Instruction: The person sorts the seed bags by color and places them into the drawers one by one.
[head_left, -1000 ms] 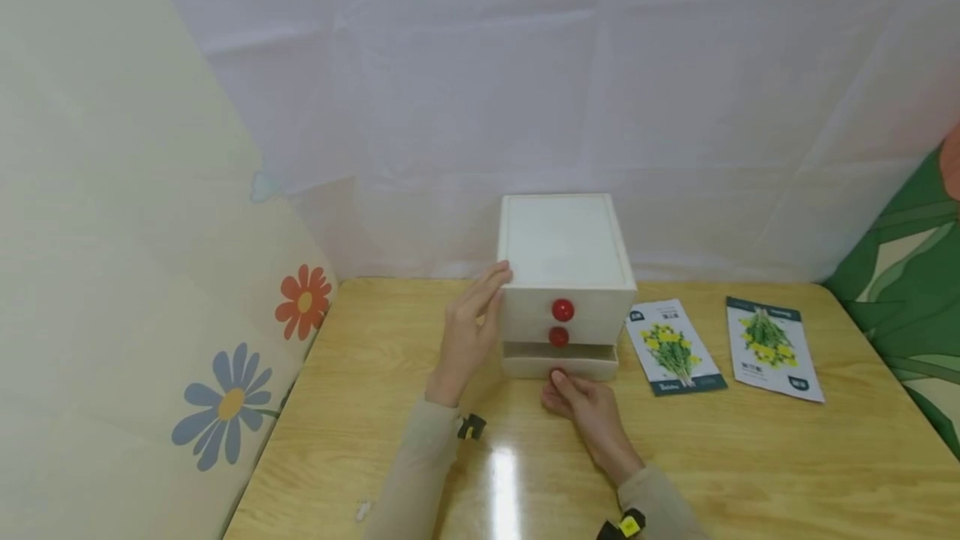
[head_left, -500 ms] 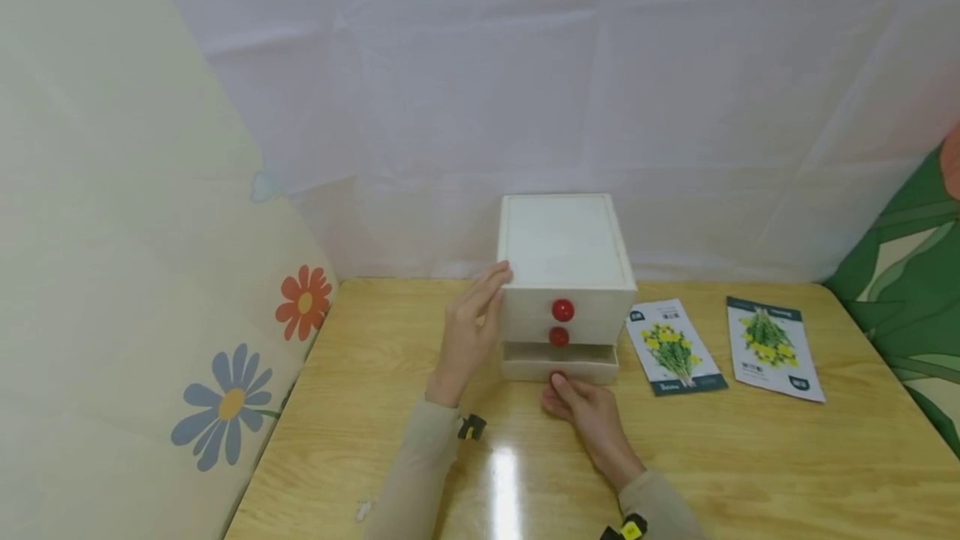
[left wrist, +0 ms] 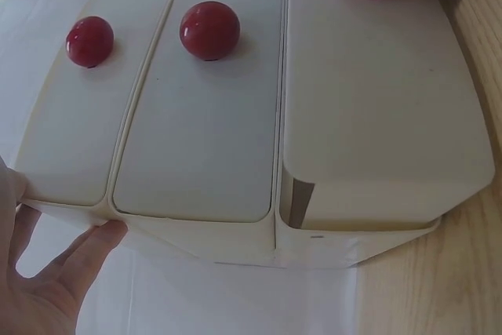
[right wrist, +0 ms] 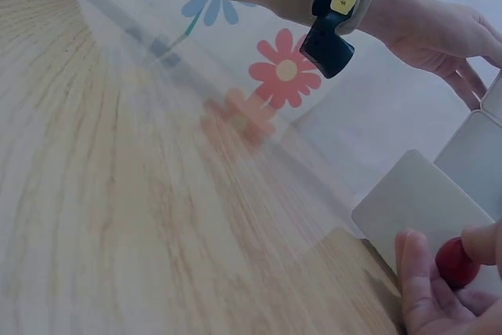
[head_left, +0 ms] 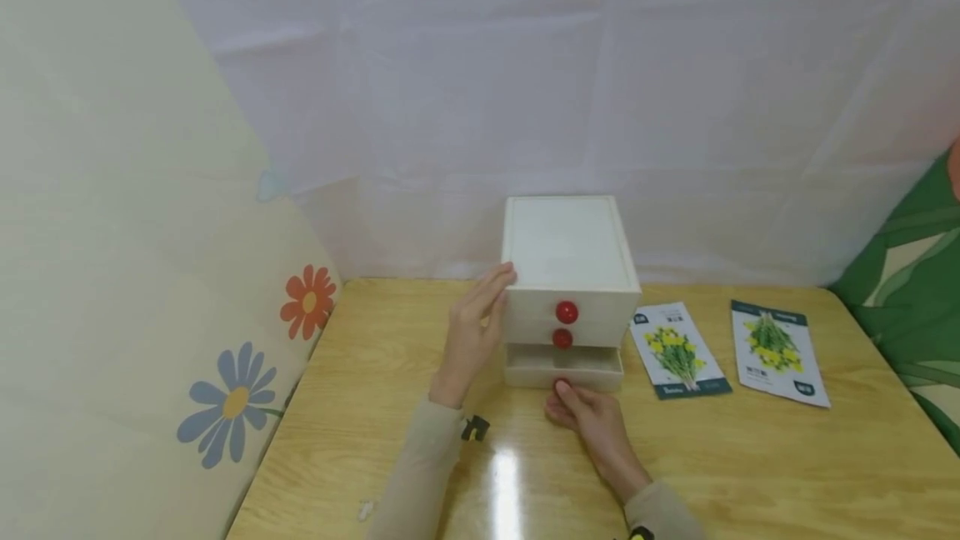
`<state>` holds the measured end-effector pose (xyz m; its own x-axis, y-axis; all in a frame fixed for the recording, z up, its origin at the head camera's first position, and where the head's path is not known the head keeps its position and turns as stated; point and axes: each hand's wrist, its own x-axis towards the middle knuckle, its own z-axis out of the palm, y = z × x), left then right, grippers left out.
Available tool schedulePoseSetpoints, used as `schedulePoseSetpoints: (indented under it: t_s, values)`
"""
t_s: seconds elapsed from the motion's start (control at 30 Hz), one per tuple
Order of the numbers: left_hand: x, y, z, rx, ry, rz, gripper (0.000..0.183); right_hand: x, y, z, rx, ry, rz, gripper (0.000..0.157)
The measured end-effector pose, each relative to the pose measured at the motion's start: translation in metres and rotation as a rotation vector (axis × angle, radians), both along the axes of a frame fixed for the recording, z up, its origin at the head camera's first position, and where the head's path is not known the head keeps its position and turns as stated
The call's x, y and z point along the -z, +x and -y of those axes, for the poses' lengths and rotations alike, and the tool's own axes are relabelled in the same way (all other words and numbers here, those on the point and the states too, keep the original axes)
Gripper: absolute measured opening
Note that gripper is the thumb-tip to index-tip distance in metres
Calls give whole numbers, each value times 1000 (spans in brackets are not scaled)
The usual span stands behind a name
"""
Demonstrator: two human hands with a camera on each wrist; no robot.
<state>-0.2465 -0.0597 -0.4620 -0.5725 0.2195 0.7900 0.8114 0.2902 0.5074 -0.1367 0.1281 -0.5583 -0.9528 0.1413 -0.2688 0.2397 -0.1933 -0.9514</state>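
Note:
A white drawer box (head_left: 570, 244) with red round knobs stands on the table against the back cloth. Its bottom drawer (head_left: 525, 377) is pulled partway out; the part of its inside that shows holds nothing visible. My right hand (head_left: 600, 427) pinches the bottom drawer's red knob (right wrist: 457, 263) between thumb and fingers. Against the box's left side and top front edge rests my left hand (head_left: 472, 336), its fingers extended. In the left wrist view the middle knob (left wrist: 209, 30) and the top knob (left wrist: 89, 41) sit on drawers that are pushed in.
Right of the box lies a seed packet (head_left: 678, 348) printed with yellow flowers, and farther right a second packet (head_left: 780, 352) like it. A small pale scrap (head_left: 365, 511) is near the table's front left. Cloth walls border the wooden table (head_left: 360, 390) at the back and sides.
The bottom drawer has come a little farther out toward me, with my right hand on its knob. My left hand keeps its place on the box. The head view has shifted slightly.

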Motion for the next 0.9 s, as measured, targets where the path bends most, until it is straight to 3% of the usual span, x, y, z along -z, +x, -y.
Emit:
schedulePoseSetpoints:
  t_s: [0.9]
  values:
    - [1,1,-2,11,13,5,31,-4,25,-3,-58,-54,73,50]
